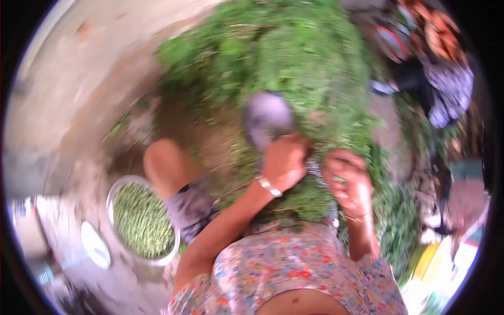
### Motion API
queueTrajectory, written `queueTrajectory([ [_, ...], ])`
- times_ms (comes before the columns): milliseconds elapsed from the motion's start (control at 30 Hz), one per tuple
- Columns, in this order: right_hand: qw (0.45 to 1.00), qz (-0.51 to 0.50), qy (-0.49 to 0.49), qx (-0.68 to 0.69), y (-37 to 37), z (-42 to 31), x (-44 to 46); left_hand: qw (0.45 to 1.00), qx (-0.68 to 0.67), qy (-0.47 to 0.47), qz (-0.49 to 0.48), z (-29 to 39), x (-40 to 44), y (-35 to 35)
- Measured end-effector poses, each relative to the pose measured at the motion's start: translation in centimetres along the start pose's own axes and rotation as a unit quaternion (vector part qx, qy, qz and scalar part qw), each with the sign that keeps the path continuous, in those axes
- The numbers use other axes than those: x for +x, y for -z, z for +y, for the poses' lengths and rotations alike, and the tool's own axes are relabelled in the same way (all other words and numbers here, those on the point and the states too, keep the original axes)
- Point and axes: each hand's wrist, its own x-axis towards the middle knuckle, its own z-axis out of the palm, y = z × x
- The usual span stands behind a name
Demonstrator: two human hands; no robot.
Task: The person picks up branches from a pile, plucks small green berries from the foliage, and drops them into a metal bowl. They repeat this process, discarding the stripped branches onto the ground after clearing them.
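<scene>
My left hand, with a silver bangle at the wrist, is above my lap with its fingers curled closed. Close to its right, my right hand has its fingers bent in towards the palm, a ring showing on one. Blur hides whatever either hand grips. Under and around both hands lie cut green plants, fine-leaved and loose. A blurred purple-grey rounded shape sits just beyond my left hand; I cannot tell what it is. By my bare knee stands a round metal basin full of small green pods.
A large heap of green plants spreads in front. A pale wall rises at the left. Another person in a patterned top sits at the upper right. A whitish oval object lies left of the basin.
</scene>
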Motion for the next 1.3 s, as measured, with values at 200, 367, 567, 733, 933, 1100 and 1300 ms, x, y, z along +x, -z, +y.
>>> queueTrajectory([
  [200, 0.934, -0.208, -0.046, 0.287, -0.9, -2.2, 3.4, 1.0, 0.011, 0.021, 0.008, -0.6, -0.4, -0.7],
  [367, 0.974, -0.194, -0.038, 0.11, -10.8, -2.3, 2.7, 0.996, -0.069, 0.011, 0.058, -1.1, -1.2, -0.9],
  [567, 0.89, -0.44, -0.119, -0.023, -27.1, 3.9, -2.6, 0.821, -0.509, -0.004, 0.258, -1.0, -3.3, 0.0],
  [733, 0.794, -0.606, -0.007, -0.055, -36.2, 9.9, -4.1, 0.774, -0.61, -0.003, 0.169, -1.8, -5.9, 1.3],
  [933, 0.829, -0.48, -0.275, 0.08, -33.3, 8.6, -0.4, 0.779, -0.614, -0.026, 0.126, -2.2, -6.9, 1.6],
  [1100, 0.899, -0.411, -0.14, 0.065, -21.9, 1.0, 3.4, 0.939, -0.326, 0.025, 0.108, -2.9, -4.0, -1.2],
  [1300, 0.938, -0.073, 0.248, -0.229, -5.8, -5.1, 3.4, 0.995, -0.068, -0.038, 0.064, -1.2, -2.3, 1.2],
])
